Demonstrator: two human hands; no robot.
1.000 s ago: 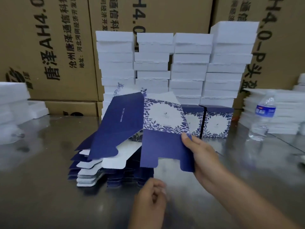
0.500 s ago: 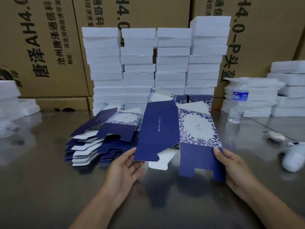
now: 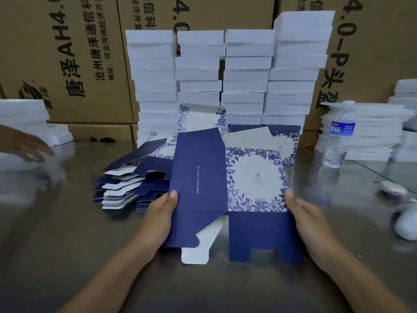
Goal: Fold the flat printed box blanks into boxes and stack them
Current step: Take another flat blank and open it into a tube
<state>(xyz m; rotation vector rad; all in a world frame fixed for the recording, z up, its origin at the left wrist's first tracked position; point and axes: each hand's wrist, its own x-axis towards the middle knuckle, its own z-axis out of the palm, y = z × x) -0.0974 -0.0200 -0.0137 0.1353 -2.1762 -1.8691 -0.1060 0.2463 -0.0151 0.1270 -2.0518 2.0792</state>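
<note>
**Box blank held upright between both hands**

A printed box blank (image 3: 228,188) is held upright over the metal table (image 3: 67,245) at the centre of the view. It is partly opened along a vertical crease. A plain navy panel is seen on its nine o'clock side and a blue floral panel on its three o'clock side, with the bottom flaps hanging toward six o'clock.

The nine o'clock edge is pinched by the left hand (image 3: 158,213), the thumb laid on the navy face and the fingers hidden behind. The three o'clock edge is pinched likewise by the right hand (image 3: 302,220), thumb on the floral face.

A pile of flat blanks (image 3: 130,184) is seen at ten o'clock of the held blank. A folded box (image 3: 288,143) is seen at one o'clock behind it, before stacked white foam pieces (image 3: 246,71). A water bottle (image 3: 338,136) is stood at two o'clock.
</note>
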